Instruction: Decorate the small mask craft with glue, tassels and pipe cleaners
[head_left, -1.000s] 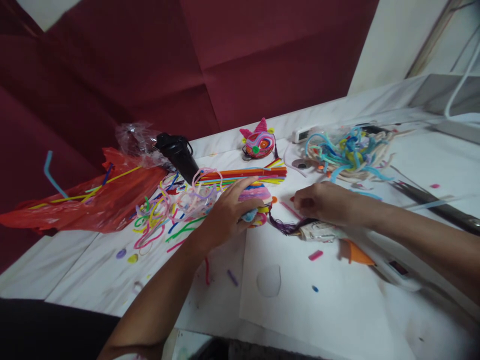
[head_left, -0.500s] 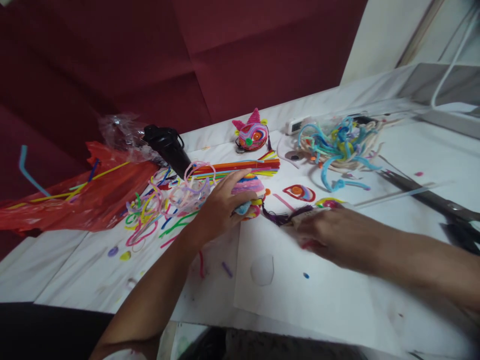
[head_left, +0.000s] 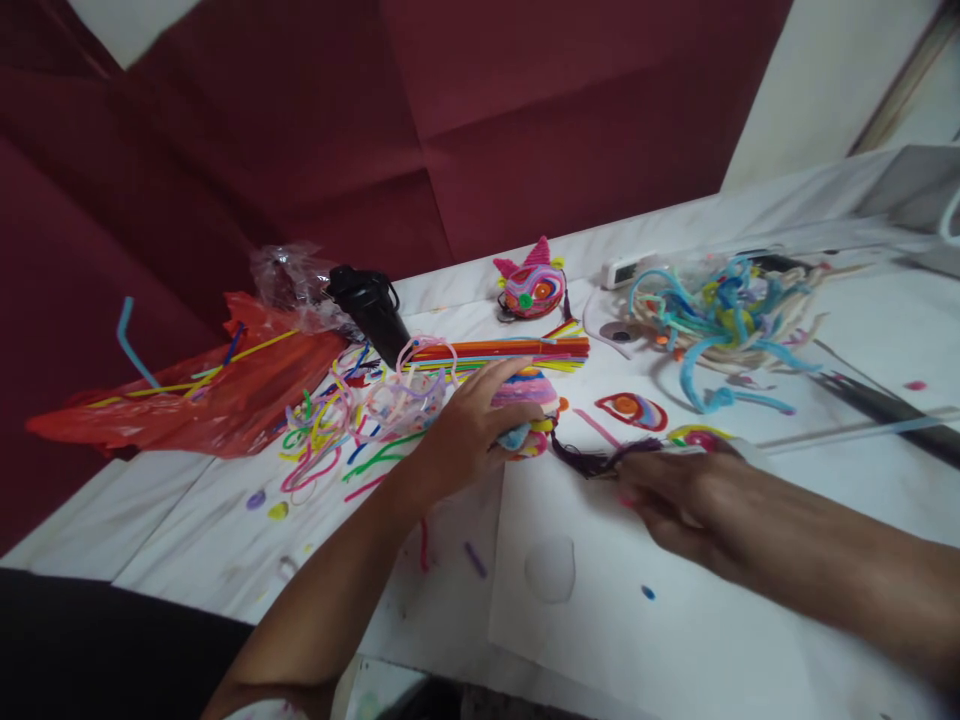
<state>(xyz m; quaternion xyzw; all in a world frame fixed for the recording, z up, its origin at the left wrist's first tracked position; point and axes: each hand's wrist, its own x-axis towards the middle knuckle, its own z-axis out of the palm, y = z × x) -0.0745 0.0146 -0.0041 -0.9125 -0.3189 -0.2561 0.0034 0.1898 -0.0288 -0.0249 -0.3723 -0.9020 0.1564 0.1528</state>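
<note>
My left hand point(head_left: 469, 430) is wrapped round a rounded craft piece point(head_left: 521, 393) covered in pink, blue, orange and yellow pipe cleaners, holding it on the table. A dark purple tassel point(head_left: 576, 458) trails from its right side. The fingers of my right hand point(head_left: 679, 495) are pinched at the far end of this tassel; the fingertips are partly hidden. Just beyond them lies a flat eye shape point(head_left: 630, 410) of red, orange and purple pipe cleaner. A yellow, green and pink coiled piece point(head_left: 701, 437) shows behind my right hand.
A finished pink craft head point(head_left: 534, 290) stands at the back. Left are loose pipe cleaners point(head_left: 322, 440), a black bottle-like object point(head_left: 371, 310) and a red plastic bag point(head_left: 255, 390). Right are a blue-and-beige pile point(head_left: 731, 320) and scissors point(head_left: 885, 405). White paper point(head_left: 600, 640) lies in front.
The view has shifted, so everything sits further right and slightly lower. My left hand keeps its hold on the craft piece. My right hand remains close to the tassel's end.
</note>
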